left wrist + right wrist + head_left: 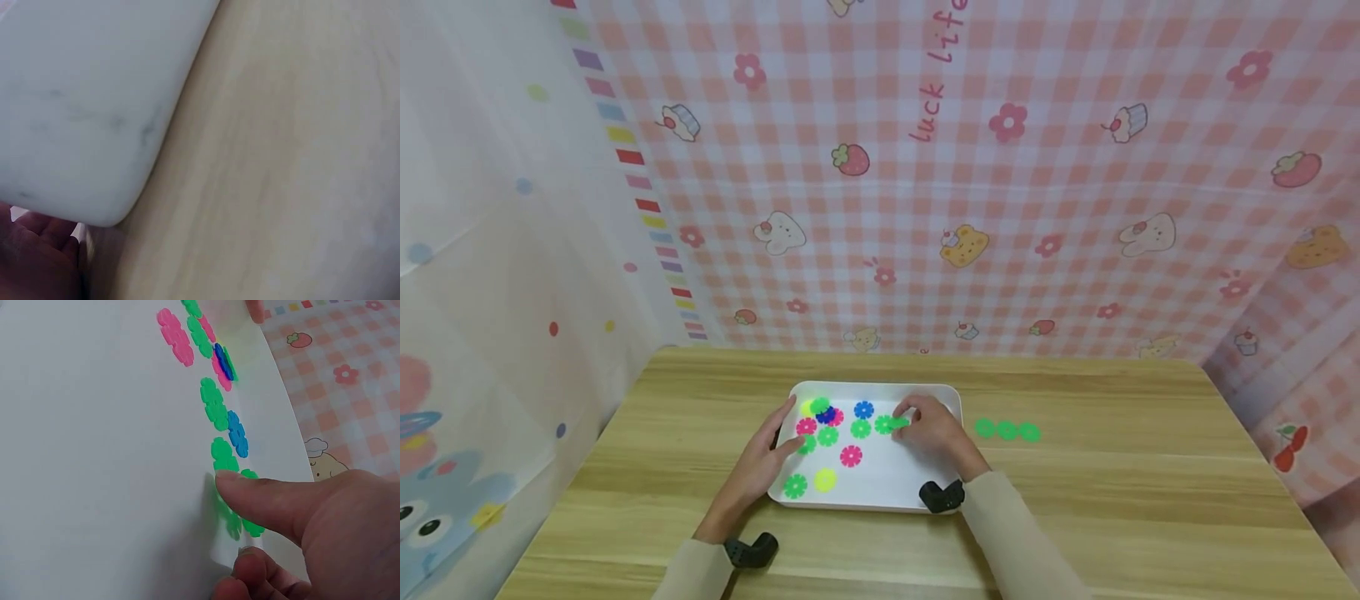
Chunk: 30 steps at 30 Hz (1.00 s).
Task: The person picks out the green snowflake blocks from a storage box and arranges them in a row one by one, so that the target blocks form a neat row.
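Observation:
A white tray (887,492) stands on the table with several notched plastic snowflake discs in it. My left hand (758,462) holds the tray's left side, thumb over the rim near a green disc (807,445). In the left wrist view, fingers (47,234) show at the tray's corner. Inside the tray's right part, my right hand (934,429) pinches a green snowflake disc (230,515) between thumb and fingers, partly hidden by the thumb. Close by lie another green disc (883,425) and a blue disc (863,409).
Right of the tray, a row of 3 green discs (1007,430) lies on the wooden table (1112,500). Pink discs (851,456), a yellow disc (825,480) and a dark blue one (825,415) lie in the tray. A checked cloth (910,275) hangs behind the table.

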Each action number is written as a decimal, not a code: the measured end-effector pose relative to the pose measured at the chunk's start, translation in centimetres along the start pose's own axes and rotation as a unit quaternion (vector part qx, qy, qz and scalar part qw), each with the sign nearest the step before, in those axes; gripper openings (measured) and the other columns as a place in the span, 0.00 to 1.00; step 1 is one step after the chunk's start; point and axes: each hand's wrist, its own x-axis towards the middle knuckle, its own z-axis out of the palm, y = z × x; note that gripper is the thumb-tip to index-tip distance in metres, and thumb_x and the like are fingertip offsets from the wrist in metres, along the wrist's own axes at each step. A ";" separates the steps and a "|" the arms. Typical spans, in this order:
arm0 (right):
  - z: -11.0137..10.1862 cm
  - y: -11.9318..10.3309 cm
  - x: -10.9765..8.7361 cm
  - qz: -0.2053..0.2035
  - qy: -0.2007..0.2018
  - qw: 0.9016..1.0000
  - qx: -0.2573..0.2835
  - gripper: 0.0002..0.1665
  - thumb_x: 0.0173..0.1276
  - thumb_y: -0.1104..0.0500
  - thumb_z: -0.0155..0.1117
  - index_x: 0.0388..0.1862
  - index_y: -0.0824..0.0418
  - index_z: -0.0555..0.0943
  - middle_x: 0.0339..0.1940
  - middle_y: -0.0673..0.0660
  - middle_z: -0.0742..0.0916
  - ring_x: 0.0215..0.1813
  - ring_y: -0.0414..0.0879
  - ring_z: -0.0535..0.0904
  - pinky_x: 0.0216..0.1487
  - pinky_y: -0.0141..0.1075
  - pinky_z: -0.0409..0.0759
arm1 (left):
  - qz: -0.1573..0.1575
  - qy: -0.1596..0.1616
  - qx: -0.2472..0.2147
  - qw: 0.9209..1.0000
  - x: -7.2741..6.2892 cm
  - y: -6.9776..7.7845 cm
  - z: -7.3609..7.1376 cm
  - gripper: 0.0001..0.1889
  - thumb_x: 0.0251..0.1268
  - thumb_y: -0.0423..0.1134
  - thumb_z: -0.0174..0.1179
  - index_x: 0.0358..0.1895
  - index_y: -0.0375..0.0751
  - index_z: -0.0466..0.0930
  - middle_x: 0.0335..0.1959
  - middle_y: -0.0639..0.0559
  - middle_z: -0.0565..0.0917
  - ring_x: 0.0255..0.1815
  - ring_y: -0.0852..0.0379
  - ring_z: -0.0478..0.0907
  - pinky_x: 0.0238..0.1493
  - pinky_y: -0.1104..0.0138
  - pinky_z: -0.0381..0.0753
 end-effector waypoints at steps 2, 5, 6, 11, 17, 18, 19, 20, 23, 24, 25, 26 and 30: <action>0.1 0.0 0.0 0.004 0.001 1.000 0.000 0.10 0.60 0.61 0.74 0.40 0.56 0.85 0.34 0.55 0.78 0.36 0.48 0.72 0.33 0.35 0.69 | -0.001 -0.002 -0.004 1.000 0.0 -0.1 0.0 0.35 0.75 0.43 0.54 0.80 0.55 0.49 0.81 0.45 0.48 0.81 0.43 0.42 0.78 0.45 0.42; 0.1 0.0 -0.1 0.009 0.004 1.000 0.002 0.08 0.60 0.61 0.73 0.39 0.55 0.85 0.34 0.55 0.78 0.36 0.48 0.72 0.33 0.35 0.70 | -0.001 -0.002 -0.006 1.000 0.0 -0.2 0.0 0.35 0.75 0.43 0.54 0.80 0.54 0.49 0.81 0.46 0.48 0.81 0.44 0.42 0.78 0.45 0.42; 0.2 0.0 -0.1 0.009 0.005 1.000 0.004 0.07 0.61 0.61 0.73 0.38 0.55 0.85 0.34 0.55 0.78 0.36 0.48 0.72 0.33 0.35 0.70 | 0.001 -0.001 -0.007 1.000 0.1 -0.2 0.0 0.35 0.75 0.42 0.54 0.80 0.54 0.49 0.81 0.45 0.48 0.81 0.44 0.42 0.78 0.46 0.42; 0.3 0.1 -0.2 0.003 0.011 1.000 0.010 0.06 0.61 0.61 0.73 0.37 0.55 0.86 0.33 0.55 0.78 0.35 0.48 0.72 0.33 0.35 0.69 | 0.010 0.001 -0.006 1.000 0.1 -0.2 0.0 0.35 0.75 0.42 0.54 0.80 0.53 0.50 0.81 0.45 0.49 0.81 0.44 0.43 0.79 0.46 0.42; 0.3 0.1 -0.2 -0.001 0.013 1.000 0.009 0.05 0.61 0.61 0.72 0.36 0.56 0.86 0.32 0.54 0.78 0.35 0.48 0.72 0.33 0.35 0.69 | 0.011 -0.001 -0.007 1.000 0.0 0.0 0.0 0.35 0.75 0.43 0.54 0.80 0.53 0.50 0.81 0.45 0.49 0.81 0.44 0.43 0.79 0.46 0.42; 0.3 0.2 -0.1 0.000 0.013 1.000 0.008 0.05 0.62 0.61 0.72 0.36 0.56 0.86 0.32 0.54 0.79 0.35 0.48 0.72 0.32 0.35 0.69 | 0.010 -0.002 -0.006 1.000 0.0 0.0 0.0 0.35 0.75 0.43 0.54 0.80 0.53 0.50 0.81 0.45 0.49 0.81 0.44 0.42 0.78 0.46 0.42; 0.3 0.2 -0.1 0.002 0.013 1.000 0.008 0.05 0.62 0.61 0.72 0.37 0.56 0.86 0.32 0.54 0.79 0.34 0.48 0.72 0.32 0.35 0.69 | 0.009 -0.003 -0.006 1.000 0.0 -0.1 0.0 0.35 0.75 0.43 0.54 0.80 0.53 0.50 0.81 0.45 0.48 0.81 0.44 0.42 0.78 0.46 0.42; 0.3 0.2 -0.1 0.003 0.012 1.000 0.010 0.05 0.62 0.61 0.72 0.37 0.56 0.86 0.32 0.54 0.79 0.34 0.48 0.72 0.33 0.35 0.69 | 0.009 -0.004 -0.007 1.000 0.0 -0.1 0.0 0.35 0.75 0.43 0.54 0.80 0.53 0.50 0.81 0.45 0.48 0.81 0.44 0.42 0.78 0.46 0.42; 0.3 0.1 -0.1 0.007 0.011 1.000 0.012 0.04 0.63 0.61 0.71 0.37 0.56 0.86 0.32 0.54 0.79 0.34 0.48 0.72 0.33 0.35 0.70 | 0.009 -0.006 -0.017 1.000 0.0 -0.2 0.0 0.36 0.75 0.42 0.55 0.80 0.53 0.49 0.81 0.45 0.48 0.81 0.44 0.43 0.79 0.47 0.43; 0.3 0.1 -0.1 0.008 0.011 1.000 0.012 0.04 0.63 0.61 0.71 0.37 0.56 0.86 0.32 0.54 0.79 0.35 0.48 0.72 0.34 0.35 0.70 | 0.009 -0.007 -0.020 1.000 0.0 -0.3 0.0 0.36 0.75 0.42 0.55 0.80 0.52 0.49 0.81 0.45 0.48 0.81 0.44 0.43 0.79 0.47 0.43; 0.3 0.1 -0.1 0.008 0.012 1.000 0.013 0.04 0.63 0.61 0.71 0.37 0.56 0.86 0.33 0.54 0.80 0.35 0.48 0.73 0.34 0.35 0.70 | 0.009 -0.008 -0.023 1.000 0.0 -0.3 0.0 0.36 0.75 0.42 0.55 0.80 0.52 0.49 0.81 0.45 0.48 0.81 0.45 0.43 0.79 0.47 0.43; 0.2 0.1 -0.1 0.009 0.012 1.000 0.014 0.04 0.63 0.61 0.71 0.37 0.56 0.86 0.33 0.54 0.80 0.36 0.48 0.73 0.35 0.35 0.70 | 0.009 -0.008 -0.024 1.000 0.1 -0.3 0.0 0.36 0.75 0.42 0.55 0.80 0.52 0.49 0.81 0.45 0.49 0.81 0.44 0.43 0.79 0.47 0.43; 0.2 0.1 -0.1 0.002 0.017 1.000 0.017 0.03 0.63 0.63 0.70 0.36 0.56 0.86 0.35 0.54 0.80 0.37 0.47 0.73 0.35 0.34 0.71 | 0.007 -0.007 -0.025 1.000 0.0 -0.2 0.0 0.35 0.74 0.42 0.55 0.80 0.53 0.50 0.81 0.45 0.49 0.81 0.44 0.44 0.79 0.47 0.43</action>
